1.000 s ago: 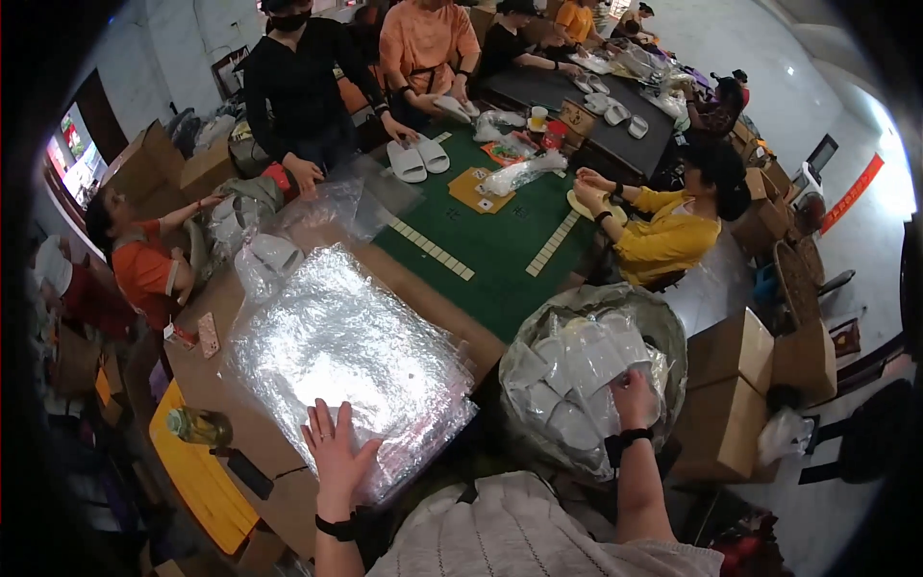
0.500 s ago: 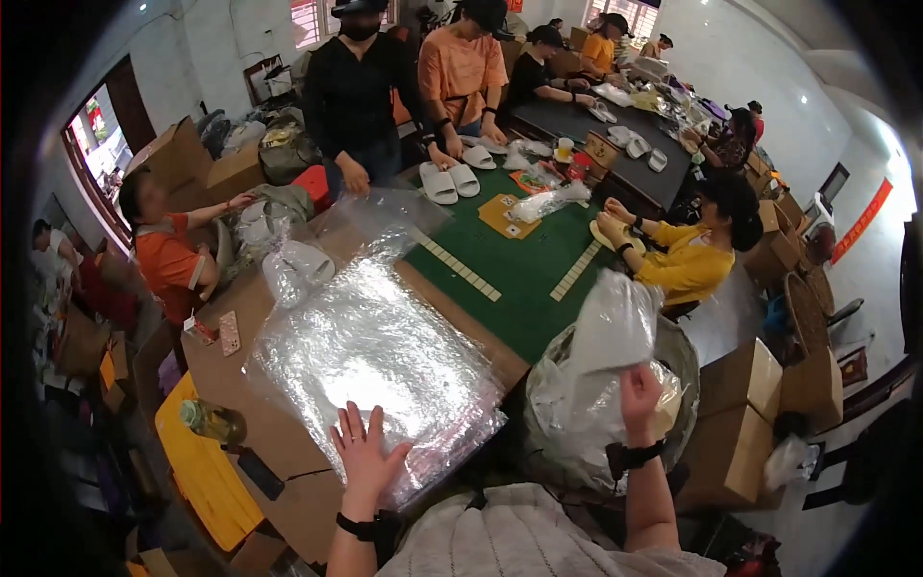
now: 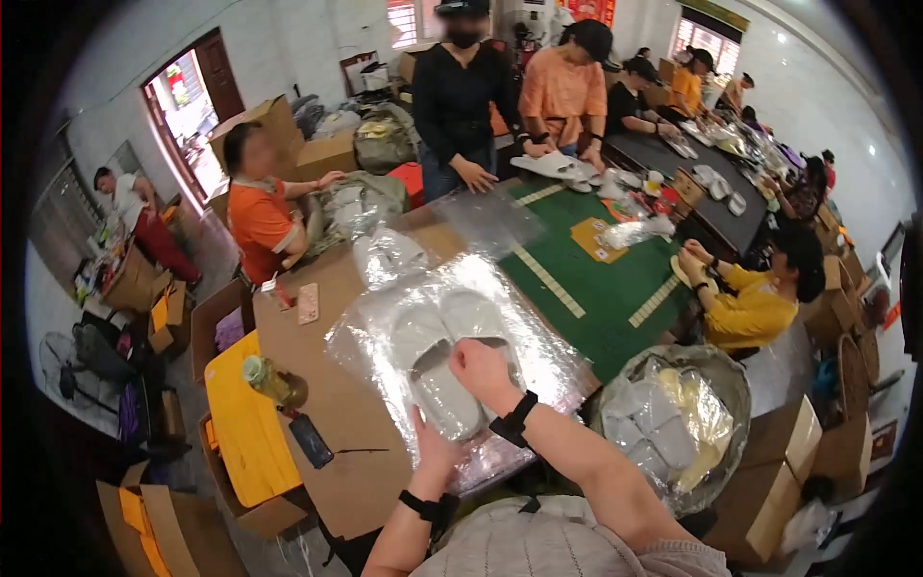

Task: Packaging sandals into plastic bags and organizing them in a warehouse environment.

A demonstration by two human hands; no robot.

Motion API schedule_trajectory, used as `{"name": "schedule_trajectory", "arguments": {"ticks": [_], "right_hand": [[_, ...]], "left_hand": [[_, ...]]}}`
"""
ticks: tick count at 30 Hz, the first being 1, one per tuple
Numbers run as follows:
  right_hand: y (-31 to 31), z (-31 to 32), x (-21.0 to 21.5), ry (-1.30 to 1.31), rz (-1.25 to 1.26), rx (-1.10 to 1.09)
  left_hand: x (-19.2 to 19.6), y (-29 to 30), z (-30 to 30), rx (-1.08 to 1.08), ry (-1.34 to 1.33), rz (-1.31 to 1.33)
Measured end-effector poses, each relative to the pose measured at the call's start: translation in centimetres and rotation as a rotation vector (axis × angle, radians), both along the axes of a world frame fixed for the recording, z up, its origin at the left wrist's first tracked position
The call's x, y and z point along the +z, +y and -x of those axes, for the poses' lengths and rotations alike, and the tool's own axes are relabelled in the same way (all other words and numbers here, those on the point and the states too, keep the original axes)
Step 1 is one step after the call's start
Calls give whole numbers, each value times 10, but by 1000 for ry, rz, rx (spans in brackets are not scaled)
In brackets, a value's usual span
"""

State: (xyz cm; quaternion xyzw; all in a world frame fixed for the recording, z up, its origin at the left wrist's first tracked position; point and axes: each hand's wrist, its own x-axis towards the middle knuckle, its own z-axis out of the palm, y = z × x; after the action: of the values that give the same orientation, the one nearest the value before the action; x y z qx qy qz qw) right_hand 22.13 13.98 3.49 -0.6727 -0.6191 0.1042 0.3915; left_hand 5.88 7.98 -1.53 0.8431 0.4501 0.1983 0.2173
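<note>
The right hand (image 3: pixel 484 369) is curled above the pale slippers (image 3: pixel 448 401); whether it pinches their clear wrapping, one cannot tell. They lie just beyond the left hand (image 3: pixel 438 450), whose thumb is beside one heel; its grip is also unclear. Beneath is a shiny film stack (image 3: pixel 550 351). It looks slippery, so an uneven pull could slide the pair or tear the wrapping.

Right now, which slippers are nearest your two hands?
The pale pair on the shiny plastic stack, right hand over it and left hand at its near edge; the others are farther off, like the slippers in the round sack.
</note>
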Motion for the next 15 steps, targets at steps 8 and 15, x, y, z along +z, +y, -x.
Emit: {"name": "schedule_trajectory", "arguments": {"ticks": [8, 15], "right_hand": [[13, 7, -18, 42, 134, -82], [-19, -2, -21, -106, 93, -44]], "left_hand": [[60, -41, 35, -73, 330, -190], [96, -34, 44, -91, -26, -146]]}}
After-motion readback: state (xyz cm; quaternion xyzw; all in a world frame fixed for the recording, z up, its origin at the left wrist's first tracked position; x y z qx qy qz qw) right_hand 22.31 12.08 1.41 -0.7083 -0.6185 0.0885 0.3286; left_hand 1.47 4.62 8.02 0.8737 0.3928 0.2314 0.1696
